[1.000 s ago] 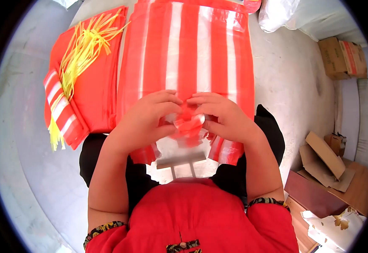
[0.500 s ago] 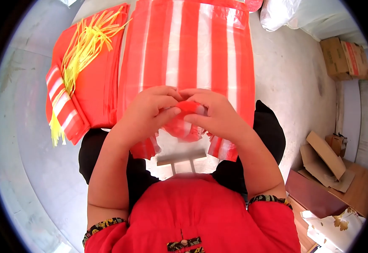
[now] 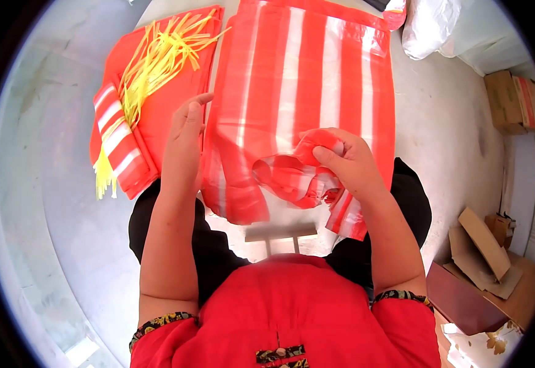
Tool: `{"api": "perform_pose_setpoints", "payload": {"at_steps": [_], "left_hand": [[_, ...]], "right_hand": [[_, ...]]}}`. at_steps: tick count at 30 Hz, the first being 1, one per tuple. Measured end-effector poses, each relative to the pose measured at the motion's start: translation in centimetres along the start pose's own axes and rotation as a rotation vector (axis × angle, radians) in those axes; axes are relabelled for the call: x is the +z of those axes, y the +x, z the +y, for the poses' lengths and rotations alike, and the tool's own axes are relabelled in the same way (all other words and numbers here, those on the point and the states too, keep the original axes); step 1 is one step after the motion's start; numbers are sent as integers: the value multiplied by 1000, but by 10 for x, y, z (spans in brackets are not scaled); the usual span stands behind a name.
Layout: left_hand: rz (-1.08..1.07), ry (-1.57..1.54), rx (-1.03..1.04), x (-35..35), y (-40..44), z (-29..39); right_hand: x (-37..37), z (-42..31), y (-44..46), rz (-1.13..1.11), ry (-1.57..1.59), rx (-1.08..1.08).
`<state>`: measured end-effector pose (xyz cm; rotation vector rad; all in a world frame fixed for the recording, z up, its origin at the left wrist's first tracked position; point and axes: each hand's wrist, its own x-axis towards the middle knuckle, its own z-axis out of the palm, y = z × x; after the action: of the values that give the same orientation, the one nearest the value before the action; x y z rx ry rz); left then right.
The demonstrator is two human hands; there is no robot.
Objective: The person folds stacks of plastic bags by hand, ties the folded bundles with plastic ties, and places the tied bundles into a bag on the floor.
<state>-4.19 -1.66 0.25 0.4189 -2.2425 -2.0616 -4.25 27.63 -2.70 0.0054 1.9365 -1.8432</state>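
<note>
- Right hand: closed around a crumpled bunch of thin red-and-white striped plastic, thumb pressed on top, fingers partly hidden; with loose folds spilling left and down from the grip.
- Left hand: released, raised edge-on with fingers extended, well apart from the bunch, to its left; cannot tell whether touching anything below.
- Beneath and beyond the bunch: flat spread of red-and-white striped plastic sheeting, with strip-like ends hanging toward the lap on either side of a gap.
- Just beside, past the left hand: smooth red plastic pile, topped with thin yellow plastic strips.
- Along that pile's outer edge: folded red-and-white striped plastic bundle, with yellow strips across it.
- Farther right, well apart: closed brown cardboard box and, nearer, opened brown cardboard box.
</note>
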Motion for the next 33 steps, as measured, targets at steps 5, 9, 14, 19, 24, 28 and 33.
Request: {"api": "perform_pose_setpoints", "payload": {"at_steps": [5, 9, 14, 19, 24, 28, 33], "left_hand": [[-80, -108, -82, -6, -1, -8], [-125, -163, -106, -5, -2, -7], [-122, -152, -196, -1, -10, 6], [-198, -175, -236, -9, -12, -2], [-298, 28, -64, -6, -24, 11], [-476, -6, -49, -20, -27, 15], [-648, 5, -191, -45, -24, 21]], "right_hand": [[1, -8, 0, 32, 155, 18], [1, -13, -1, 45, 210, 15], [-1, -11, 0, 29, 231, -4], [-1, -10, 1, 21, 269, -14], [0, -12, 0, 29, 210, 8], [-1, -13, -3, -66, 4, -48], [-9, -1, 1, -205, 101, -257]]}}
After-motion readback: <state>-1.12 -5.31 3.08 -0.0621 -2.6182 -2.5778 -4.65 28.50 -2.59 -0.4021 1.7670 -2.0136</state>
